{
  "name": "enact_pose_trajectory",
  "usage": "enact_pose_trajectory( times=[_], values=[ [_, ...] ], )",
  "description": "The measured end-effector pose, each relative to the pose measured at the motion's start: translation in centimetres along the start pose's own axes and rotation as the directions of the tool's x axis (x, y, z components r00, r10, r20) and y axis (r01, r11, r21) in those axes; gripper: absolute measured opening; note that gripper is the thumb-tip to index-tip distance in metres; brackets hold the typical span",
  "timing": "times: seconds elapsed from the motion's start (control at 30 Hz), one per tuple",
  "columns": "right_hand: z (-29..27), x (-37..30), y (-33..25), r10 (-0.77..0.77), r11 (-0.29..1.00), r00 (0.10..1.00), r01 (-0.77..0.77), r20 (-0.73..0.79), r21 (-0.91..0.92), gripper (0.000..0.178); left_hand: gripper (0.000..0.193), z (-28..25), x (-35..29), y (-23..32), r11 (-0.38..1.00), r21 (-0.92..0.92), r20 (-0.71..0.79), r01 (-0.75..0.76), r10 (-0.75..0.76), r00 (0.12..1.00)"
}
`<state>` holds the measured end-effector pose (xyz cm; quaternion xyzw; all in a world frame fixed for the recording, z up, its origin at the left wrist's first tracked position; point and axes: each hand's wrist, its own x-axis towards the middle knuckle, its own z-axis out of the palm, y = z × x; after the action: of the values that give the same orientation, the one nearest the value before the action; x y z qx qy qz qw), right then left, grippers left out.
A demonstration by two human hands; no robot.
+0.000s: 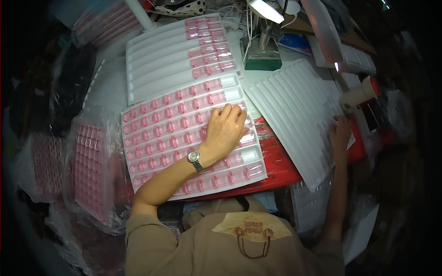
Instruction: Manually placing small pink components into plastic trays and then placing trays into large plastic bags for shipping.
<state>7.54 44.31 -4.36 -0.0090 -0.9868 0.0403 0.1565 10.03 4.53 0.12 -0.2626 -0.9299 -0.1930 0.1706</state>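
Observation:
My left hand [224, 132], with a watch on its wrist, reaches over a white ribbed tray [235, 94] filled with rows of small clear pink plastic pieces [177, 118]. Its fingers are bent down at the right end of a middle row; the fingertips hide whatever they pinch. At the right, my right hand [340, 133] is beside the edge of a second white ribbed tray [287, 115], which lies slanted. Its fingers are curled near some clear plastic, and what they hold cannot be made out.
Behind stands another white tray [156, 60], with pink pieces only at its right end. A wrapped pink stack [90, 170] is at the left. A lamp [267, 11], a green-based block [262, 60] and a beige-and-red cylinder [361, 94] stand around. Red sheeting [276, 163] lies under the trays.

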Motion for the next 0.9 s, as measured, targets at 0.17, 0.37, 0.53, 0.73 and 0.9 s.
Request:
enact_pose_trajectory(
  times=[0.17,0.37,0.53,0.73,0.9],
  values=[
    [-0.7,1.8,1.0,-0.046,0.999,0.984,0.048,0.175,-0.004,0.032,0.025,0.8,-0.3,0.2,0.972,0.207,0.098,-0.109,0.09,0.991],
    [-1.6,4.3,-0.2,-0.049,0.999,0.964,0.047,0.263,0.014,0.033,0.027,-0.5,-0.2,-0.6,0.858,-0.512,-0.064,0.027,-0.07,0.995],
    [-3.4,5.1,-11.1,-0.067,0.986,0.998,0.068,-0.014,0.152,0.028,0.028,0.2,-0.3,-0.4,0.374,-0.902,0.162,0.218,-0.177,0.971],
    [-5.3,2.4,-21.5,0.022,0.047,0.993,-0.118,0.117,0.992,0.013,0.042,-0.2,0.3,0.5,0.312,-0.892,0.296,0.328,-0.148,0.944],
    [-4.7,-1.5,-25.2,-0.073,0.487,0.973,0.227,-0.219,0.843,0.016,0.032,1.6,-0.7,2.2,0.212,-0.951,0.132,0.227,-0.384,0.914]
  ],
)
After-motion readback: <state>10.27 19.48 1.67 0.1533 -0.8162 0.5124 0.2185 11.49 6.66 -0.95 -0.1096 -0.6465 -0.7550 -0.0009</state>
